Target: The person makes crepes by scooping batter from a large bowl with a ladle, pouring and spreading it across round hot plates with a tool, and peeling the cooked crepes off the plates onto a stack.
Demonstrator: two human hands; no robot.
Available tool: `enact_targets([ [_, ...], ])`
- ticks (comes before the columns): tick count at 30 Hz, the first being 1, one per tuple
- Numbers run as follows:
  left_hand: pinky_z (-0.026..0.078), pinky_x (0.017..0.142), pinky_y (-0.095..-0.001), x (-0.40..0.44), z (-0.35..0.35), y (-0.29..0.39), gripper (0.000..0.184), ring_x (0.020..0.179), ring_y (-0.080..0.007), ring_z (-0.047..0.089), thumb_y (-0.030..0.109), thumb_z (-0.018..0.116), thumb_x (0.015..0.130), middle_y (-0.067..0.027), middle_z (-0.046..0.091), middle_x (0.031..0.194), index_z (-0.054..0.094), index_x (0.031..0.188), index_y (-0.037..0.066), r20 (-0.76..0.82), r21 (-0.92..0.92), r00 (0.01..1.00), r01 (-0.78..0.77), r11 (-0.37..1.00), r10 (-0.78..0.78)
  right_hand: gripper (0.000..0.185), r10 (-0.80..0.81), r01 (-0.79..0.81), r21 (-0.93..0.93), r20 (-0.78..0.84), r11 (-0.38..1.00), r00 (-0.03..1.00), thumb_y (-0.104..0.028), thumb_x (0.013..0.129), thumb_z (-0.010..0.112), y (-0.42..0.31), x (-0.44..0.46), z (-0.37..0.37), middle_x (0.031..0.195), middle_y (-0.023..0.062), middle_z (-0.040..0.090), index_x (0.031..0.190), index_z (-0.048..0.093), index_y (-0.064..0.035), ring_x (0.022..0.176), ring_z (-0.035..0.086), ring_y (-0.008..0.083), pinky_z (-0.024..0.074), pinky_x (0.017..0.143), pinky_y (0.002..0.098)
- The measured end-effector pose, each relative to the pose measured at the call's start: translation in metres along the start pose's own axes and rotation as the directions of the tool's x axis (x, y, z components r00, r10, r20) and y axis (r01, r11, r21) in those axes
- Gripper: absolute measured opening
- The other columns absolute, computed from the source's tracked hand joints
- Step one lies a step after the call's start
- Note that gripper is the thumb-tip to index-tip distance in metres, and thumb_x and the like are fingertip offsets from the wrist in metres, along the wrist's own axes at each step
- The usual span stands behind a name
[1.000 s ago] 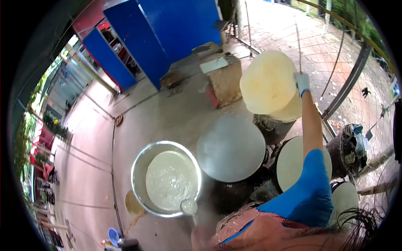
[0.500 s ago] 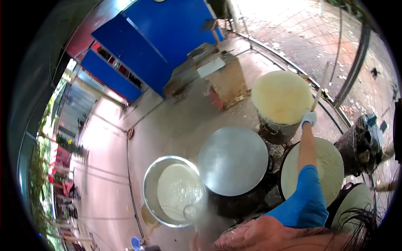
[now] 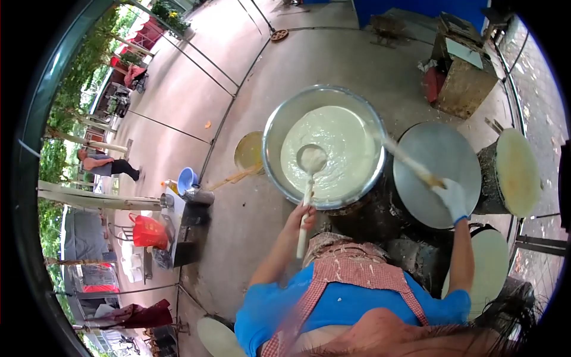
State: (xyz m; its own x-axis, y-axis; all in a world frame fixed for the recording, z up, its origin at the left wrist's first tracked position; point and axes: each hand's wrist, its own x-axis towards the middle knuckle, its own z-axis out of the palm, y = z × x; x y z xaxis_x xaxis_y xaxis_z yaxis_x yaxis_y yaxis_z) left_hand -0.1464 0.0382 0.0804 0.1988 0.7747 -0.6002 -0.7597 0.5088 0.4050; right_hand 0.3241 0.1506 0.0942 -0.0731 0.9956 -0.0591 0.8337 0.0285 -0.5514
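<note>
A wide metal basin (image 3: 275, 128) holds pale, creamy batter (image 3: 345, 128). My left hand (image 3: 299, 219), bare, grips the light handle of a ladle (image 3: 313, 157), whose round bowl is over the batter with some batter in it. My right hand (image 3: 454, 199), in a white glove, is closed around a long wooden stick (image 3: 413, 163). The stick reaches left over a bare round griddle (image 3: 437, 140) to the basin's right rim; its far end is blurred. I cannot tell whether that end touches the rim.
Thin yellowish batter covers another round griddle (image 3: 517, 172) at the right; a paler layer covers a third (image 3: 488, 262) below. A worn box (image 3: 467, 86) stands behind. A shallow yellow pan (image 3: 247, 152) lies left of the basin. A person (image 3: 107, 163) is far left.
My view has swung left. My right hand with the stick has moved from beside the far griddle to over the bare one. My left hand and the ladle now show clearly.
</note>
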Motion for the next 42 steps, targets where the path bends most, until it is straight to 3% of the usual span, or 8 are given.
enact_targets([
  [6, 0.031, 0.032, -0.0221, 0.181, -0.221, 0.034, 0.014, 0.037, -0.0085, 0.032, 0.017, 0.053, 0.088, 0.0018, 0.034, 0.054, 0.046, 0.082, 0.007, -0.354, 0.231, 0.82, 0.543, 0.807, -0.45, 0.031, -0.019, 0.219, -0.432, 0.423, 0.875, 0.906, -0.038, 0.073, 0.061, -0.176, -0.016, 0.128, 0.074, 0.0146, 0.063, 0.076, 0.062, -0.0075, 0.074, 0.062, 0.0323, 0.0472, 0.067, 0.0451],
  [10, 0.025, 0.029, -0.02, 0.156, -0.163, 0.038, 0.033, 0.033, -0.0065, 0.029, 0.02, 0.051, 0.09, 0.001, 0.032, 0.046, 0.037, 0.061, 0.009, -0.227, 0.751, 0.974, 0.169, 0.639, 0.009, 0.035, 0.08, 0.005, -0.336, 0.239, 0.942, 0.968, -0.043, 0.072, 0.062, -0.2, -0.04, 0.132, 0.069, 0.0148, 0.062, 0.074, 0.062, -0.0082, 0.071, 0.061, 0.033, 0.0468, 0.065, 0.045],
  [18, 0.026, 0.029, -0.0189, 0.073, -0.055, 0.117, 0.037, 0.036, -0.005, 0.029, 0.026, 0.049, 0.092, 0.0032, 0.031, 0.051, 0.035, 0.061, 0.011, 0.21, -0.117, 0.763, 0.641, 0.759, -0.612, 0.038, 0.286, -0.266, -0.161, 0.115, 0.95, 0.951, -0.042, 0.077, 0.062, -0.246, -0.123, 0.157, 0.08, 0.0175, 0.063, 0.092, 0.061, -0.0076, 0.076, 0.061, 0.0348, 0.047, 0.069, 0.0436],
  [24, 0.025, 0.028, -0.0162, -0.049, 0.119, 0.237, 0.044, 0.037, -0.0038, 0.026, 0.035, 0.048, 0.093, 0.004, 0.029, 0.05, 0.033, 0.059, 0.011, 0.269, 0.107, 0.88, 0.377, 0.92, -0.391, 0.033, -0.218, 0.174, -0.132, -0.565, 0.976, 0.796, -0.026, 0.076, 0.068, -0.289, -0.079, 0.092, 0.076, 0.0146, 0.063, 0.102, 0.063, -0.0068, 0.065, 0.061, 0.0316, 0.0481, 0.059, 0.0384],
  [32, 0.02, 0.027, -0.0154, -0.134, 0.215, 0.325, 0.017, 0.038, -0.0016, 0.023, 0.033, 0.044, 0.095, 0.0052, 0.025, 0.054, 0.041, 0.099, 0.017, 0.577, 0.437, 0.81, -0.411, 0.8, 0.1, 0.033, -0.154, 0.386, 0.111, -0.791, 0.916, 0.593, -0.017, 0.077, 0.068, -0.345, -0.024, -0.024, 0.09, 0.0162, 0.065, 0.106, 0.063, -0.0019, 0.077, 0.064, 0.0233, 0.0498, 0.068, 0.0319],
  [36, 0.017, 0.029, -0.0166, -0.097, 0.176, 0.332, 0.021, 0.036, -0.0033, 0.025, 0.035, 0.044, 0.093, 0.0052, 0.029, 0.054, 0.042, 0.113, 0.027, 0.613, 0.525, 0.733, -0.656, 0.542, 0.294, 0.033, -0.047, 0.423, 0.541, -0.575, 0.727, 0.817, -0.016, 0.077, 0.067, -0.361, -0.04, 0.001, 0.084, 0.0096, 0.064, 0.104, 0.061, 0.0029, 0.07, 0.06, 0.0137, 0.0489, 0.066, 0.0288],
  [40, 0.02, 0.034, -0.018, -0.01, 0.064, 0.284, 0.037, 0.04, -0.005, 0.027, 0.034, 0.044, 0.093, 0.0057, 0.026, 0.05, 0.032, 0.063, 0.015, 0.306, 0.525, 0.785, 0.333, 0.783, -0.539, 0.033, 0.199, -0.083, 0.698, -0.086, 0.711, 0.976, -0.03, 0.074, 0.07, -0.265, -0.046, 0.142, 0.062, 0.0086, 0.059, 0.087, 0.066, 0.0003, 0.052, 0.054, 0.0134, 0.0444, 0.052, 0.0324],
  [42, 0.021, 0.034, -0.0181, -0.012, 0.064, 0.265, 0.036, 0.042, -0.0044, 0.027, 0.027, 0.043, 0.094, 0.0056, 0.027, 0.052, 0.03, 0.062, 0.015, 0.159, -0.125, 0.735, 0.677, 0.725, -0.659, 0.034, 0.322, -0.268, 0.49, -0.026, 0.829, 0.947, -0.034, 0.072, 0.071, -0.262, -0.088, 0.148, 0.059, 0.0113, 0.059, 0.081, 0.067, -0.0014, 0.053, 0.057, 0.0161, 0.0441, 0.052, 0.0328],
])
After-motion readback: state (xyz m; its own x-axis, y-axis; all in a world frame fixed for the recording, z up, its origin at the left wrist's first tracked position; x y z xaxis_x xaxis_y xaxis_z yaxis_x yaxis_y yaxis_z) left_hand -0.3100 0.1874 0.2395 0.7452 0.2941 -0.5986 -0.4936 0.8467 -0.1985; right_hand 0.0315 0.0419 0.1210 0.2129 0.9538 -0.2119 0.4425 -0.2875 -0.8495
